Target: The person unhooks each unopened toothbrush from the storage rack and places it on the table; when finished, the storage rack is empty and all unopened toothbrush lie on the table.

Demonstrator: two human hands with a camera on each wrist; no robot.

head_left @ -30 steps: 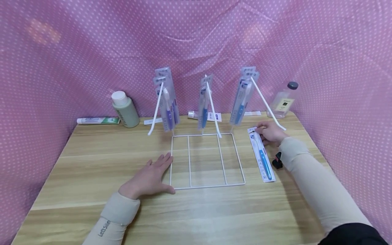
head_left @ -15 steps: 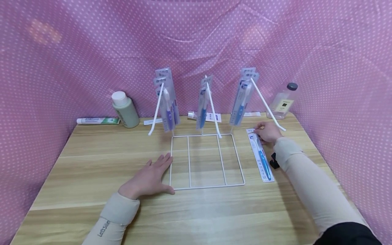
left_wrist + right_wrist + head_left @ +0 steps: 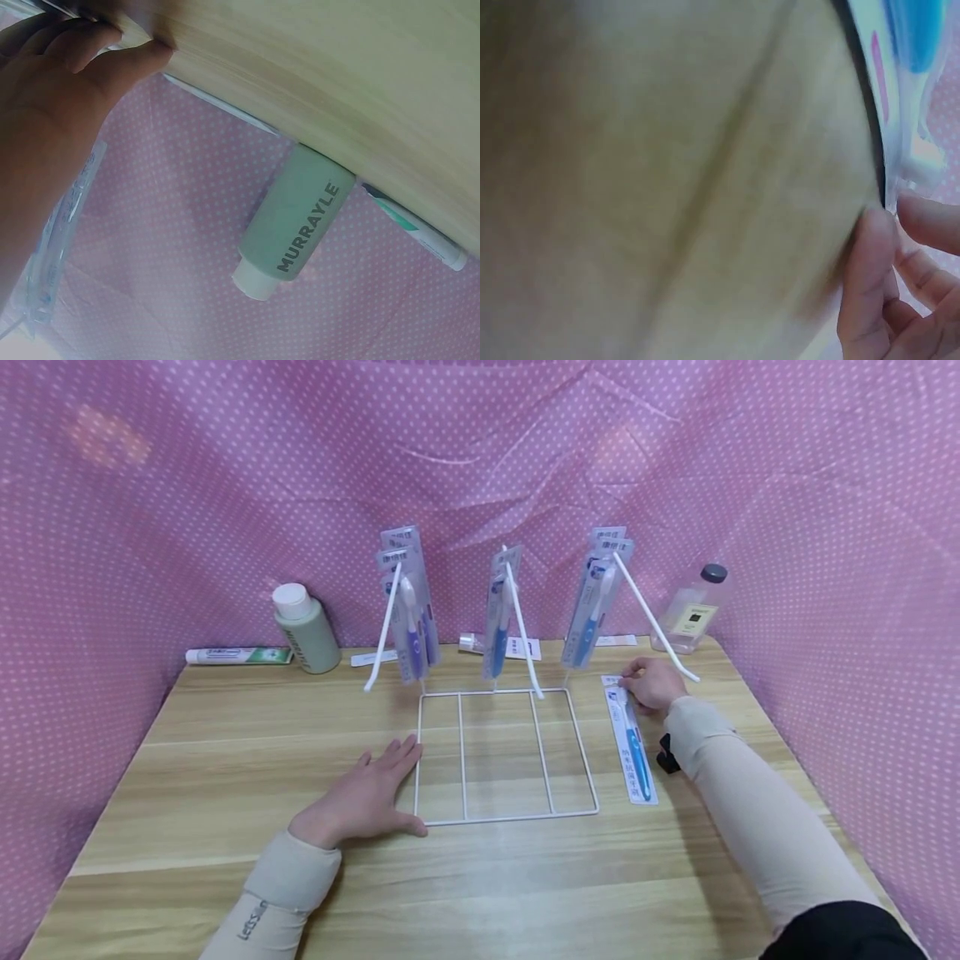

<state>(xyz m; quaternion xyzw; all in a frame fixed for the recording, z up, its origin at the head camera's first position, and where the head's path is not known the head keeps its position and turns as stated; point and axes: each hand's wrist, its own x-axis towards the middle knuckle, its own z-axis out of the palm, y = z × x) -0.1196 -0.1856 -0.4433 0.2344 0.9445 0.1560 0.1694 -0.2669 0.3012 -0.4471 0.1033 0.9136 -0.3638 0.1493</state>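
My right hand (image 3: 654,683) pinches the top end of a packaged blue toothbrush (image 3: 632,743) at the right of the rack; in the right wrist view thumb and finger meet at the edge of the toothbrush pack (image 3: 881,82). My left hand (image 3: 372,793) lies with fingers spread, its fingertips and thumb at the left side of the white wire rack (image 3: 462,760). From the rack's hooks hang packaged toothbrushes: purple ones (image 3: 412,627) at the left, a blue one (image 3: 497,627) in the middle, blue ones (image 3: 592,610) at the right.
Along the back stand a green bottle (image 3: 309,635) with a white cap and a clear bottle (image 3: 690,614) with a dark cap. Toothpaste tubes (image 3: 240,656) lie there too. White hook arms (image 3: 656,618) jut forward from the rack. A pink dotted cloth (image 3: 480,460) surrounds the wooden table (image 3: 487,893).
The right hand has shifted slightly left, and the toothbrush pack's lower end has swung left, so the pack stands straighter in view. The left hand stays in place.
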